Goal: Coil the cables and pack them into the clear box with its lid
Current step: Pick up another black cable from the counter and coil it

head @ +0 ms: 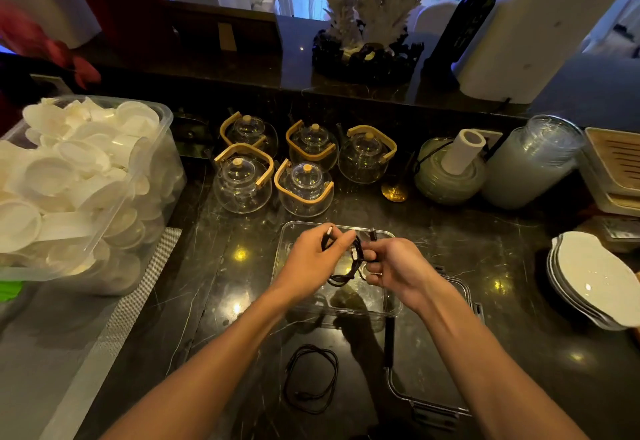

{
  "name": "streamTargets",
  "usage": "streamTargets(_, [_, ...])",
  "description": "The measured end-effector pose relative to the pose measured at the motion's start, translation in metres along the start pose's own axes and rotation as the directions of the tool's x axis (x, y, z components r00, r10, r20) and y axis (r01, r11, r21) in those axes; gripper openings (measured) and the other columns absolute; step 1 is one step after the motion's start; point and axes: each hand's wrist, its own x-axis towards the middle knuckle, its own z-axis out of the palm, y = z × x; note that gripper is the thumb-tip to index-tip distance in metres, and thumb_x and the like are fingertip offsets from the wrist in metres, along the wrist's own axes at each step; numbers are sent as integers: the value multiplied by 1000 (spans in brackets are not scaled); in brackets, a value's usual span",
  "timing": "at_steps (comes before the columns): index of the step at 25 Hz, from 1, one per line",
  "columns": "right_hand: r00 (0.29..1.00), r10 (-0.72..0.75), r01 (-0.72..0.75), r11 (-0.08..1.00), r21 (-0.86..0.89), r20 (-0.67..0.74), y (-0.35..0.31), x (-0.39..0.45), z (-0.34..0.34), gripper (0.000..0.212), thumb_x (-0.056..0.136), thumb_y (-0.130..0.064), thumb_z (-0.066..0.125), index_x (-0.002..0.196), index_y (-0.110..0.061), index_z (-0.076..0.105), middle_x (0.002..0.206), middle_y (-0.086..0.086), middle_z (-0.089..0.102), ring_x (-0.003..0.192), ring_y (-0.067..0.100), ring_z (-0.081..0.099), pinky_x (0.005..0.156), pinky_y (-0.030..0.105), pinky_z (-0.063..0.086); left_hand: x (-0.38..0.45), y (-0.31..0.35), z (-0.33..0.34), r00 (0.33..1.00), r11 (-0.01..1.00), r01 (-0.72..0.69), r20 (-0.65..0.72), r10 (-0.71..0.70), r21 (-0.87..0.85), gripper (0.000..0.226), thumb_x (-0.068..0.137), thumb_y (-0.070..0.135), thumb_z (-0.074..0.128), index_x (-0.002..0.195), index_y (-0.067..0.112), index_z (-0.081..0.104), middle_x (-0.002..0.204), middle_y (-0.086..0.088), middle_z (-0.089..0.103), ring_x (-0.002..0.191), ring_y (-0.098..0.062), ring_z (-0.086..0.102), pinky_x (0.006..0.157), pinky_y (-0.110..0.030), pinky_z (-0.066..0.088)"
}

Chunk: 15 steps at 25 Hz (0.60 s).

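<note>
- Where the room glows blue behind, a dark shiny stone counter [502,266] with pale veins fills the space.
- A big clear tub [152,176] holds round white lids.
- Five round glass teapots [304,188] have wooden handles.
- The clear box [287,231] sits open, its lid [433,401] beside it.
- Left hand [311,259] and right hand [394,266], close together, pinch a black cable [356,259] over the box.
- Another coiled cable [311,377] lies nearer.
</note>
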Motion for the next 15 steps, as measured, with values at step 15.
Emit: streamTargets(15, [995,102,-97,886,453,13,13,5,-3,15,98,-8,63,109,-1,70,71,4,62,44,4,47,39,16,50,10,-4,4,972,872,200,-20,-233,-447,24,92,35,72,83,13,67,55,4,44,46,-10,40,48,-21,37])
